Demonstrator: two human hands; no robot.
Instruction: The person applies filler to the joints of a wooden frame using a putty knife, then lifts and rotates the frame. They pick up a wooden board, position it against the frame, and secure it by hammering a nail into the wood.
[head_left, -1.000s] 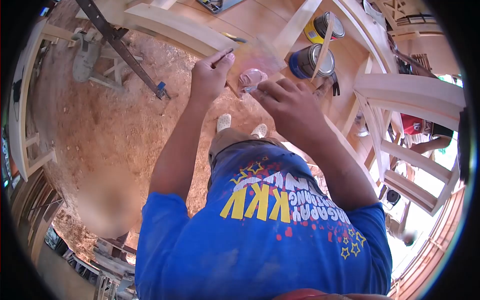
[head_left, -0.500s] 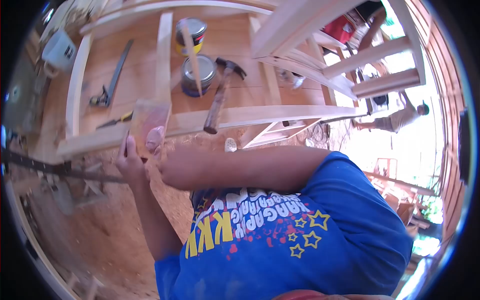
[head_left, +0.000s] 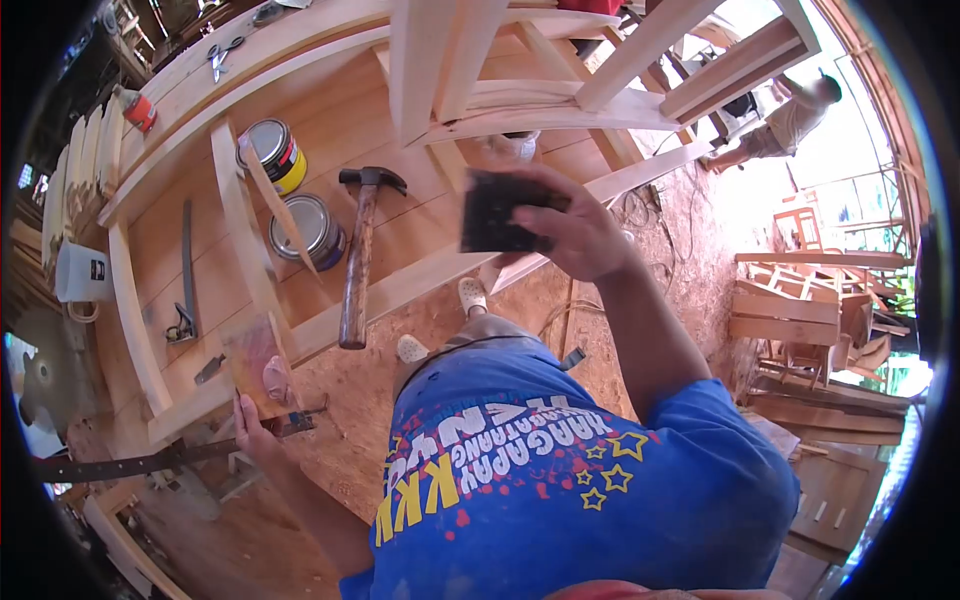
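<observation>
My left hand [head_left: 256, 432] holds a small flat board [head_left: 254, 362] with a lump of pinkish putty [head_left: 275, 378] on it, close to the wooden frame's edge. My right hand [head_left: 585, 228] is raised beside the frame and grips a black flat spreader [head_left: 500, 212], its thumb across the face. Between the hands a claw hammer [head_left: 359, 265] rests on the frame rail. Two cans [head_left: 308, 229] stand on the panel left of the hammer, with a thin wooden stick [head_left: 278, 205] lying across them.
The wooden frame [head_left: 410, 283] spans the upper left, with upright pieces [head_left: 432, 70] rising from it. A square [head_left: 186, 270], a white mug [head_left: 82, 272], scissors [head_left: 222, 60] and a red bottle [head_left: 138, 109] are around it. Another person [head_left: 785, 125] is at the upper right.
My right hand has moved away from the board, up and to the right, with the black spreader now visible. My left hand and the board sit lower in view, and the camera view has shifted.
</observation>
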